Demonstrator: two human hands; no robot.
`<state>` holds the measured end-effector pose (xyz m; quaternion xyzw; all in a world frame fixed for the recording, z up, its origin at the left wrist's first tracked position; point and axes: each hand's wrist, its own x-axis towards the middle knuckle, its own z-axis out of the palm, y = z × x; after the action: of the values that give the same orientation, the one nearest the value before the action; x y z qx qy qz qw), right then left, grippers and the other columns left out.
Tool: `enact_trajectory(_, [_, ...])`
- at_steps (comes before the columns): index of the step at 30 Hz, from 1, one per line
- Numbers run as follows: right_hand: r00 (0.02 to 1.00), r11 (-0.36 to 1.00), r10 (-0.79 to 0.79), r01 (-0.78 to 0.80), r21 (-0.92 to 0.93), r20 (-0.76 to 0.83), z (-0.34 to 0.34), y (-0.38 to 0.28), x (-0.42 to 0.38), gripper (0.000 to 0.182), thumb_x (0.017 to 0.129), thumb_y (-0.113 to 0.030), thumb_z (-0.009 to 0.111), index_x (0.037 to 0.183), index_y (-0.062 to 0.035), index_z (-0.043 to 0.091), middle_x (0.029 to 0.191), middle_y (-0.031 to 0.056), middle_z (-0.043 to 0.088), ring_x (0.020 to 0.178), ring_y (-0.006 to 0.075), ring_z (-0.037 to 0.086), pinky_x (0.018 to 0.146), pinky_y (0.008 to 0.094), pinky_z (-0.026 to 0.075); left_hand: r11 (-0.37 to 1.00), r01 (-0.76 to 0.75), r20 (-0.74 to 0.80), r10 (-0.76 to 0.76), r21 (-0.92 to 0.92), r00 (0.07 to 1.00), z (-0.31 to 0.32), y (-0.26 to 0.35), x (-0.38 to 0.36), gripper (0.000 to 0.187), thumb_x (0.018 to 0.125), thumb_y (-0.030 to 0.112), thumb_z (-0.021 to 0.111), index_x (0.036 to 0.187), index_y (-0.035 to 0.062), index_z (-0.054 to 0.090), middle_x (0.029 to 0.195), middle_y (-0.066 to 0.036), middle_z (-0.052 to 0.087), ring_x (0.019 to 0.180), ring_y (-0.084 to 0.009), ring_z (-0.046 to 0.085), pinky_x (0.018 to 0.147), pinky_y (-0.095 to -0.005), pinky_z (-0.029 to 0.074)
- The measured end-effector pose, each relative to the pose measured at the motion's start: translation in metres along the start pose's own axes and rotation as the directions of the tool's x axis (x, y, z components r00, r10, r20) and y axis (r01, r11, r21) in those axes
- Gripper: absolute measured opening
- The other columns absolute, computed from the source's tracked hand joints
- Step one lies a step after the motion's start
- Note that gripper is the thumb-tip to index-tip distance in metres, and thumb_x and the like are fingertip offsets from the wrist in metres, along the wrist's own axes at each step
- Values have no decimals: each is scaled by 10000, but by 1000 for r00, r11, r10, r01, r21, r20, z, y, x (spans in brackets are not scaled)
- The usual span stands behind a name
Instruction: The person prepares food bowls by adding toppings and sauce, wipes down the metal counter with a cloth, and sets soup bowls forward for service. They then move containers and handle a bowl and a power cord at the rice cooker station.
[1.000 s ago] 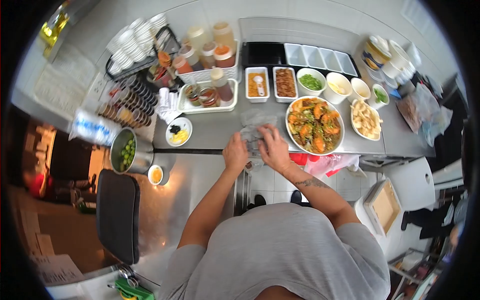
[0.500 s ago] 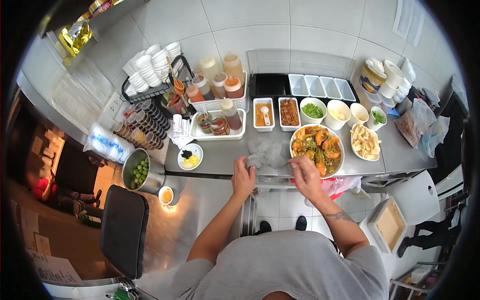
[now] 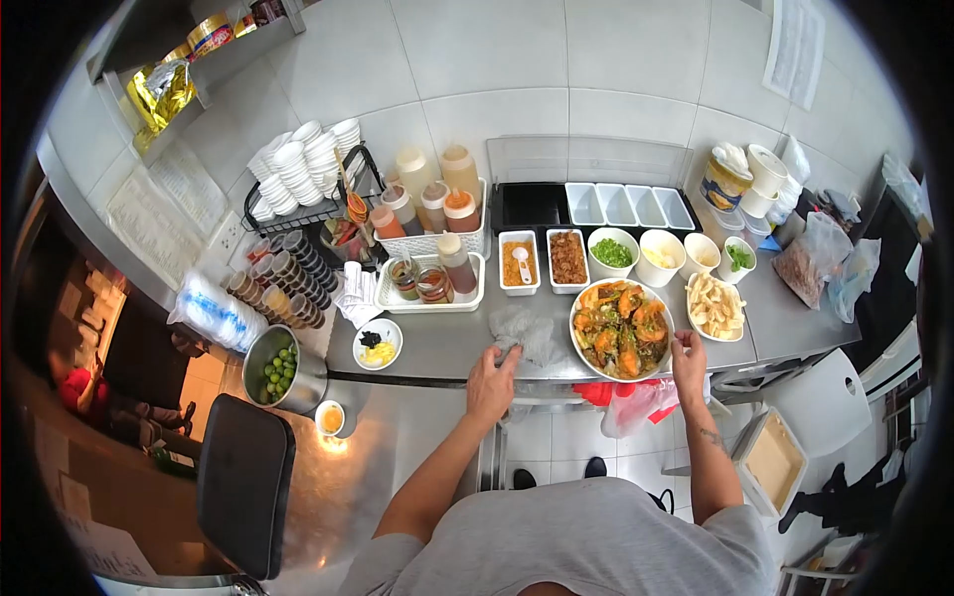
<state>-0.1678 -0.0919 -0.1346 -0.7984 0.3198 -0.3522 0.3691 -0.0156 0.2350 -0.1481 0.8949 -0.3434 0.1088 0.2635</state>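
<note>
Left hand at the near edge of the steel desk, fingers curled loosely onto a crumpled grey cloth; contact visible, firmness of grip not determinable. Cloth lying flat on the desk, just beside the large plate, at its 9 o'clock.

Right hand at the 4 o'clock rim of the large plate of prawns, fingers bent against the rim; closure around the rim not determinable. Plate resting near the front edge of the desk, heaped with orange prawns and greens.

At 2 o'clock from the plate, touching or nearly so: bowl of pale crackers. At 12 o'clock: row of containers, including a tub of orange powder with a spoon, a tub of brown fried topping and a bowl of chopped greens. At 9 o'clock, beyond the cloth: white tray of sauce jars and a small saucer. At 8 o'clock, off the desk: steel pot of limes.
</note>
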Motion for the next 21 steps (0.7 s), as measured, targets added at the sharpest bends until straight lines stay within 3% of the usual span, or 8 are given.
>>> enact_trajectory(5, [966, 953, 258, -256, 164, 12, 6, 23, 1, 236, 816, -136, 542, 1003, 7, 522, 758, 65, 554, 627, 181, 535, 579, 292, 460, 995, 56, -8, -56, 88, 998, 6, -2, 7, 468, 775, 60, 522, 1224, 191, 504, 1101, -145, 475, 872, -322, 560, 752, -429, 455])
enact_trajectory(7, [939, 906, 334, -345, 245, 87, 2, 13, 0, 250, 828, -161, 526, 1022, -4, 512, 756, 50, 540, 570, 153, 520, 490, 269, 454, 991, 91, 34, -95, 96, 995, 11, -7, 15, 481, 773, 57, 513, 1234, 191, 494, 1114, -146, 477, 835, -325, 576, 737, -430, 455])
enact_trajectory(10, [841, 760, 390, -524, 386, 374, -2, 12, 3, 252, 856, -218, 471, 1015, -28, 515, 795, 50, 537, 544, 130, 532, 449, 245, 464, 988, 85, 36, -90, 126, 995, 16, -17, 26, 495, 763, 66, 523, 1240, 194, 489, 1128, -149, 472, 796, -330, 588, 718, -433, 458])
enact_trajectory(11, [832, 743, 390, -537, 399, 394, -1, 11, 3, 268, 862, -234, 450, 1021, -30, 519, 804, 56, 545, 534, 138, 547, 449, 254, 473, 990, 83, 34, -88, 118, 996, 16, -19, 27, 486, 769, 76, 525, 1239, 194, 489, 1129, -149, 470, 802, -333, 587, 709, -434, 461])
enact_trajectory(14, [850, 788, 339, -491, 372, 402, 1, 8, 5, 271, 873, -223, 429, 1002, -7, 530, 773, 57, 553, 511, 142, 539, 441, 268, 468, 993, 85, 20, -87, 82, 996, 13, -23, 29, 468, 786, 112, 534, 1244, 193, 480, 1133, -153, 461, 814, -342, 583, 695, -439, 467])
enact_trajectory(17, [945, 961, 165, -218, 168, 283, 10, 27, 12, 273, 879, -208, 399, 945, 16, 542, 711, 59, 553, 511, 143, 534, 435, 273, 454, 996, 87, -28, -87, 5, 996, 7, -19, 25, 473, 797, 155, 553, 1259, 184, 455, 1140, -168, 451, 825, -356, 577, 715, -453, 465])
enact_trajectory(20, [961, 986, 161, -169, 14, 225, 18, 43, 24, 327, 847, -192, 406, 958, 70, 569, 670, 161, 589, 594, 227, 593, 557, 339, 464, 994, 73, -128, -82, -77, 988, 3, -16, 24, 504, 795, 183, 574, 1276, 173, 427, 1139, -185, 446, 858, -372, 563, 752, -470, 455])
enact_trajectory(21, [950, 975, 208, -220, 26, 235, 16, 39, 26, 329, 837, -184, 420, 970, 76, 572, 702, 208, 592, 656, 255, 608, 628, 349, 459, 992, 84, -162, -98, -92, 982, 5, -17, 24, 519, 790, 186, 582, 1281, 170, 418, 1132, -190, 447, 870, -377, 558, 763, -472, 451])
